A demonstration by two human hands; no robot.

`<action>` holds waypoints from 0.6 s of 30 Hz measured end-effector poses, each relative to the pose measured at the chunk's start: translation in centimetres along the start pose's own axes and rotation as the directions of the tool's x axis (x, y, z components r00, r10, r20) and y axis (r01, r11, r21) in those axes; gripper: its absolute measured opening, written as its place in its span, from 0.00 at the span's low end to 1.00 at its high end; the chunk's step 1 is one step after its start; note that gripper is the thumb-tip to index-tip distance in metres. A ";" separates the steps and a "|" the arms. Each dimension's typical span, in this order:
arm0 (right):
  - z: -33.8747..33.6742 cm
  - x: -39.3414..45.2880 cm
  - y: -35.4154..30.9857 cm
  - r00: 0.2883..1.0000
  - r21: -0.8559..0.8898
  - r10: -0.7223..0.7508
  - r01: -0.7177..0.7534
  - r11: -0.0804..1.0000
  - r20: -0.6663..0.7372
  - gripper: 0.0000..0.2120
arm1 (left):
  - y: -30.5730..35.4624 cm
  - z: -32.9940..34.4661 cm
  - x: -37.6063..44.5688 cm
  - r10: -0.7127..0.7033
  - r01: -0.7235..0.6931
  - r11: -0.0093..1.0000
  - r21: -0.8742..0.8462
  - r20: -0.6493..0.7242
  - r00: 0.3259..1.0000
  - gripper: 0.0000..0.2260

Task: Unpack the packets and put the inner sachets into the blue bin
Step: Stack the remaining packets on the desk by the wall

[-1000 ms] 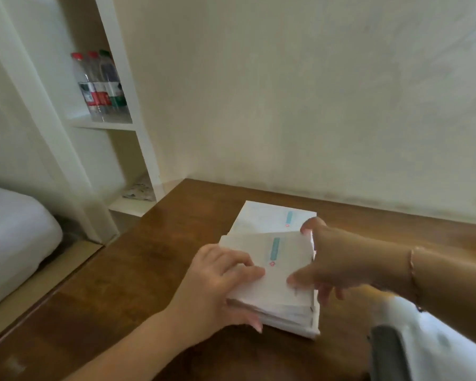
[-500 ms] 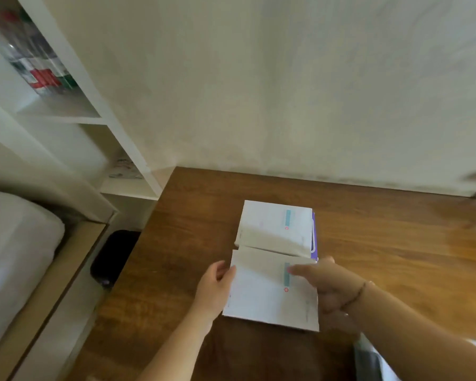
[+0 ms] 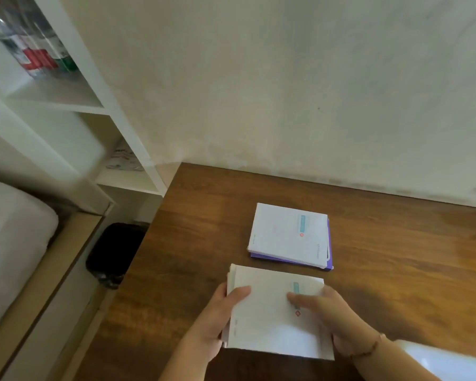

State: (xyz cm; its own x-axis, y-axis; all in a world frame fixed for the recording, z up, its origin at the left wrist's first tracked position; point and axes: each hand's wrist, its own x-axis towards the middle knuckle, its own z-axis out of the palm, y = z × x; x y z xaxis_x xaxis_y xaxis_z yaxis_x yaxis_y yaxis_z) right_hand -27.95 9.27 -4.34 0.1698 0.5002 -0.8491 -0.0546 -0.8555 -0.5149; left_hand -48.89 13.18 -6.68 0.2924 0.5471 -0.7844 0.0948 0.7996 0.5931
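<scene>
Both hands on a white stack of packets (image 3: 272, 320), held just above the near edge of the counter (image 3: 198, 243). Left hand (image 3: 217, 323) has its grip round the stack's left side, thumb on top, fingers underneath. Right hand (image 3: 330, 314) grips the right side, thumb lying across the printed face. A second stack (image 3: 287, 233) sits further back on the counter w/ a purple box (image 3: 331, 253) peeking out beneath it, apart from the held one. No blue bin in shot, so can't say where it is. Looks like the early stage, nothing opened yet. To do this well: keep the left grip firm as the anchor, peel one packet off the top w/ the right thumb, find its open end and don't let the rest fan out or slide off the counter edge.
</scene>
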 end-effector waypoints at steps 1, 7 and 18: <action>0.5 -0.6 -0.2 0.998 -0.036 -0.054 0.054 0.998 0.011 0.16 | -0.2 -0.8 -0.3 0.014 -0.014 0.999 -0.037 -0.013 1.000 0.28; 4.7 -2.6 -3.7 0.958 -0.019 -0.267 0.267 0.964 -0.103 0.42 | 0.2 -4.5 -3.1 0.265 -0.306 0.872 -0.383 -0.159 0.951 0.23; 16.6 6.8 -11.9 0.950 0.419 -0.233 0.130 0.899 0.206 0.21 | 5.8 -6.6 5.8 0.281 -0.557 0.818 -0.142 -0.746 0.604 0.29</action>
State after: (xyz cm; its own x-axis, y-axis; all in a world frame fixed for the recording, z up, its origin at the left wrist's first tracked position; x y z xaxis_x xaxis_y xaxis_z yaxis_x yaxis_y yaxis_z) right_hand -42.51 25.11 -5.93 -0.0291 0.7025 -0.7111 -0.4389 -0.6481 -0.6223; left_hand -52.87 22.60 -9.03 -0.5066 0.7401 -0.4423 -0.2208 0.3845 0.8963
